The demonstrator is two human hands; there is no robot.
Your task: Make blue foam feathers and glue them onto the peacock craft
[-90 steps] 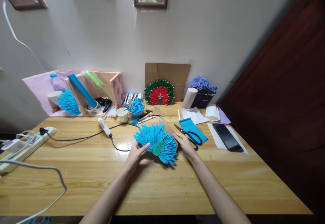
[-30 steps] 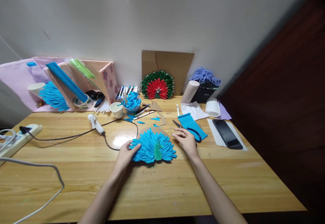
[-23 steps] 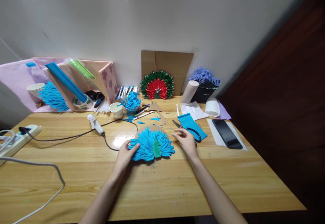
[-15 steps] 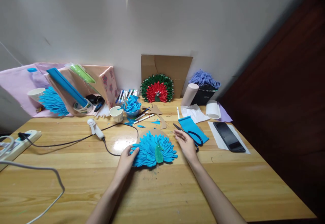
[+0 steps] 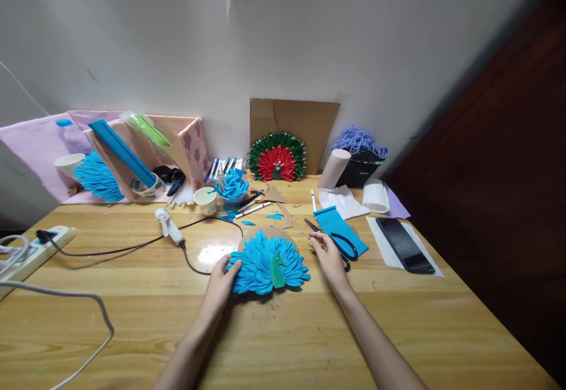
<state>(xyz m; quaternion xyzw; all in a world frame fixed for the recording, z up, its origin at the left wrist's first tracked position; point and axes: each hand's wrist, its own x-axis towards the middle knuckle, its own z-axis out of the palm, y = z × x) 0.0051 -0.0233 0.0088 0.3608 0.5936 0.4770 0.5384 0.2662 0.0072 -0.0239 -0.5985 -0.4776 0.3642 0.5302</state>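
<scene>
A paper peacock with layered blue feathers and a green body lies on the table, its backing a round piece of brown cardboard. My left hand grips its left edge, the thumb on top of the feathers and the other fingers partly hidden. To the right of the peacock, my right hand rests with fingers extended and nothing visible in them. Black-handled scissors lie just beyond that hand, partly over a strip of blue paper; whether the hand touches them I cannot tell.
Behind stand a bowl of blue paper pieces, a paper cup and a red-and-green peacock. A white corded tool lies left, near a power strip. A phone and a tissue roll are right.
The view has shifted slightly, so the background sits a little lower and further right. My left hand keeps its hold on the peacock; my right hand stays beside the scissors.
</scene>
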